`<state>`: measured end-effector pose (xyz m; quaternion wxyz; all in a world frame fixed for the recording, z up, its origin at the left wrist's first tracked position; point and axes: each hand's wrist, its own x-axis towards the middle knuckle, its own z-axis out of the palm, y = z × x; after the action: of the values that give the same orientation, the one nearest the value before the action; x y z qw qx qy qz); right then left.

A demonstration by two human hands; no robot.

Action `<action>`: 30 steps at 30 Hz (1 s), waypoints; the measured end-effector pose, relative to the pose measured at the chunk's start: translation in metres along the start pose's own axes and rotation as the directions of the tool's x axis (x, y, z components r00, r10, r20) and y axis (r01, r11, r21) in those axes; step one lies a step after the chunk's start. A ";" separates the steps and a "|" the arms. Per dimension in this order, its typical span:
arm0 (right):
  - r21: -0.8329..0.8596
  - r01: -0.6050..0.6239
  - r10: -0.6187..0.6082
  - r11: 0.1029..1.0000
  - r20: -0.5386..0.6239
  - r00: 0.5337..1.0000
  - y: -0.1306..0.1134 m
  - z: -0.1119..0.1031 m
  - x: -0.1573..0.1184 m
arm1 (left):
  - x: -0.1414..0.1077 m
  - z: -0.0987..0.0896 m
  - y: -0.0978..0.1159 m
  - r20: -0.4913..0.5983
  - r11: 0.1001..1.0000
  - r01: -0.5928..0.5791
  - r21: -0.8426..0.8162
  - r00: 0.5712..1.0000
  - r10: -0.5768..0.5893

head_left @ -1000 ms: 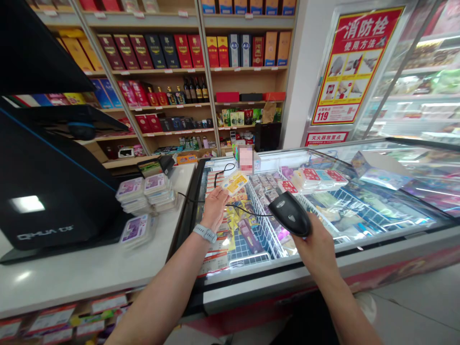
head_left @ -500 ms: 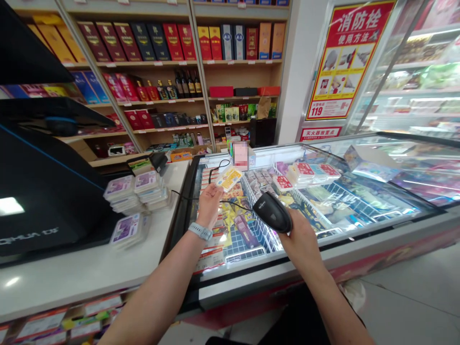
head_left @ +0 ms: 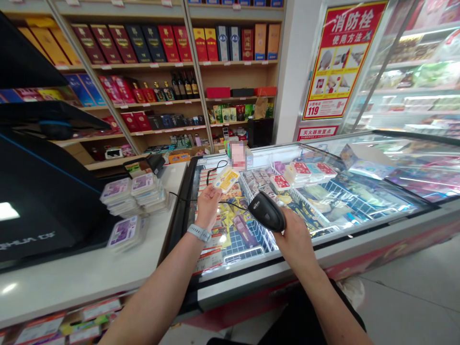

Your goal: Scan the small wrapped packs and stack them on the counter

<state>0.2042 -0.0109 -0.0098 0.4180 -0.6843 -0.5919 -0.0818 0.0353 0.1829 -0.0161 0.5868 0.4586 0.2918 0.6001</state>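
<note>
Over the freezer's glass top, my left hand (head_left: 208, 206) pinches the near-left edge of a flat clear pack with a yellow label (head_left: 226, 180). My right hand (head_left: 293, 235) is wrapped round the handle of a black corded scanner (head_left: 266, 212), whose head points up and left towards the pack, a short gap apart from it. White packs with red labels (head_left: 301, 171) lie in a group on the glass beyond the scanner. Purple-labelled packs (head_left: 124, 230) are piled on the white counter to the left.
The chest freezer (head_left: 251, 273) spans the middle and right. A black checkout machine (head_left: 43, 191) stands on the counter (head_left: 82, 268) at left. The scanner's cable (head_left: 232, 203) crosses the freezer. An open carton (head_left: 366, 158) lies on the glass at right.
The whole view has shifted slightly, so most things appear a little further left. Both hands keep their holds on the pack and scanner.
</note>
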 end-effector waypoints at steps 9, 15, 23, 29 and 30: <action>-0.018 -0.049 0.049 0.999 0.027 0.998 -0.004 -0.002 0.002 | -0.001 0.001 0.002 -0.012 1.000 -0.002 0.012 1.000 0.002; -0.036 -0.053 0.053 0.998 0.016 0.998 -0.004 -0.001 0.002 | -0.001 0.001 0.002 -0.009 1.000 0.000 0.019 1.000 0.000; -0.023 -0.058 0.058 0.998 0.019 0.998 -0.004 0.000 0.002 | -0.001 -0.001 0.001 0.003 1.000 -0.007 0.029 1.000 0.007; -0.010 -0.073 0.073 0.997 0.024 0.997 -0.005 -0.001 0.002 | 0.000 -0.001 -0.001 -0.002 0.999 -0.012 0.039 1.000 0.012; -0.007 -0.072 0.073 0.997 0.023 0.997 -0.006 -0.002 0.003 | 0.000 -0.001 -0.001 -0.002 0.999 -0.014 0.043 1.000 0.014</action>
<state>0.2004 -0.0106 -0.0044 0.4118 -0.7075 -0.5712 -0.0604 0.0345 0.1833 -0.0178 0.5722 0.4727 0.3020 0.5983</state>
